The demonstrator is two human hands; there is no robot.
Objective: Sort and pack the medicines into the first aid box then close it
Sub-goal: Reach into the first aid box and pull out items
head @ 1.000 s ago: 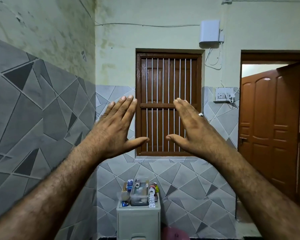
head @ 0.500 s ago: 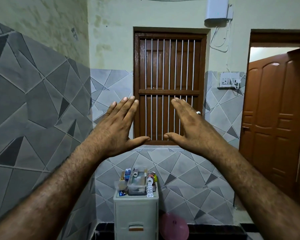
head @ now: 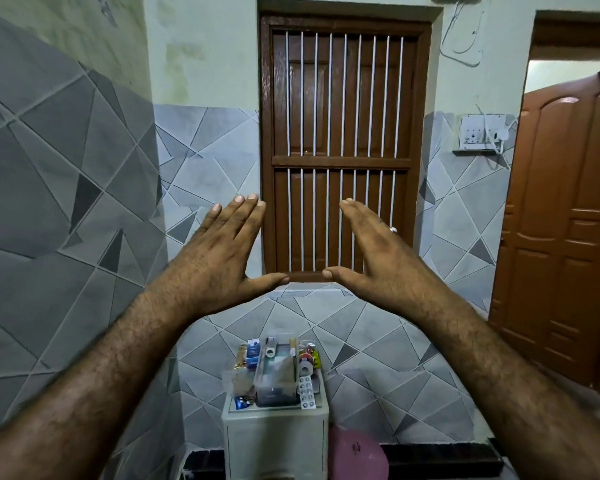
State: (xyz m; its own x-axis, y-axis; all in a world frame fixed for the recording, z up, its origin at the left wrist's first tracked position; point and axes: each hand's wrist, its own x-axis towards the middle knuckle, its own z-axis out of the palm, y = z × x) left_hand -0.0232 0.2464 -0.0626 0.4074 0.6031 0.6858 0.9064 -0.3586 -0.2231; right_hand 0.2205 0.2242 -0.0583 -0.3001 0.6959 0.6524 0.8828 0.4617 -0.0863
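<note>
Both hands were held up flat in the middle of the frame, palms away from the person, fingers stretched and together, thumbs pointing inward and nearly meeting; the left hand (head: 222, 252) and the right hand (head: 371, 258) gripped nothing at all; a ring showed on the right one. Far below them, at the lower centre of the frame, the first aid box (head: 277, 374) sat on top of a pale plastic drawer unit (head: 274, 441); it looked to be a clear plastic case, and whether its lid was raised or off I could not tell at that distance. The medicines lay around it; small blue cartons (head: 252, 351) stood at its left, tape rolls (head: 305, 363) leaned against its right side, and a blister strip of tablets (head: 307, 393) lay flat at the lower right, near the unit's front edge; a crumpled clear packet (head: 238, 379) sat at the lower left. I judged all of it light; the cartons would take a pinch across their flat faces, though they would dent if squeezed; the strip was thin and slick, best lifted by an edge; the rolls could be hooked through their cores; the box itself seemed stiff but brittle, better steadied by its side walls with both hands. A pink round thing (head: 357, 452) lay on the floor just right of the unit.
</note>
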